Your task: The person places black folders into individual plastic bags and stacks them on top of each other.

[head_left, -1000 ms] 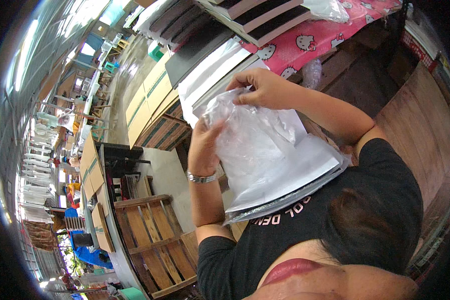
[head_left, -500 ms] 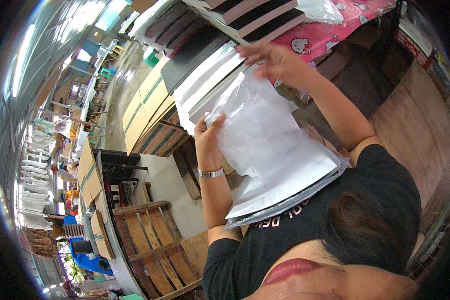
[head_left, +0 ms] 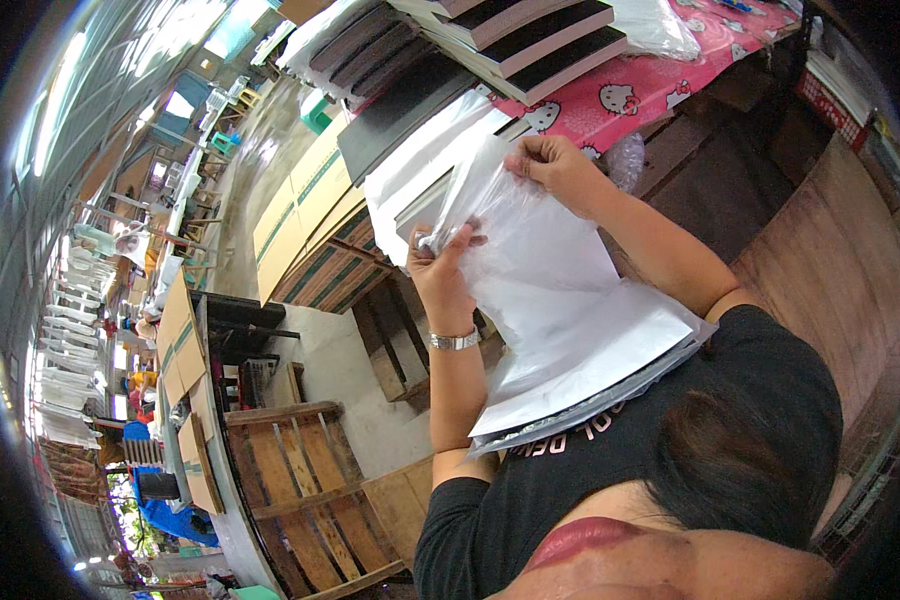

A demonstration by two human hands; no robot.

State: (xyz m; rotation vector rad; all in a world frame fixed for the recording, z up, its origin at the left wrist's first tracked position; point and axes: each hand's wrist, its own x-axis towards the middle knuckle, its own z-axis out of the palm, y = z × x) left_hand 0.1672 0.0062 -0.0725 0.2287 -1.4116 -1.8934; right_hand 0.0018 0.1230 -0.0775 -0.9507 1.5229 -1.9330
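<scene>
My left hand [head_left: 442, 278], with a metal bracelet on the wrist, pinches the upper left edge of a white plastic mailing bag [head_left: 545, 270]. My right hand [head_left: 560, 168] grips the same bag's top edge further up, close to the pink cloth. The bag is pulled out long between the two hands. Its lower end lies on a stack of flat grey-white bags [head_left: 590, 385] resting against my black shirt. What is inside the bag is hidden.
Stacks of flat dark boxes [head_left: 530, 40] lie on a table with a pink patterned cloth [head_left: 660, 85]. Flat cardboard cartons [head_left: 305, 215] stand to the left. Wooden pallets [head_left: 300, 480] rest on the concrete floor below. A brown wooden surface [head_left: 830, 250] is at right.
Both hands have moved up and away from my chest, stretching the crumpled top bag out long. My right hand now sits near the pink cloth.
</scene>
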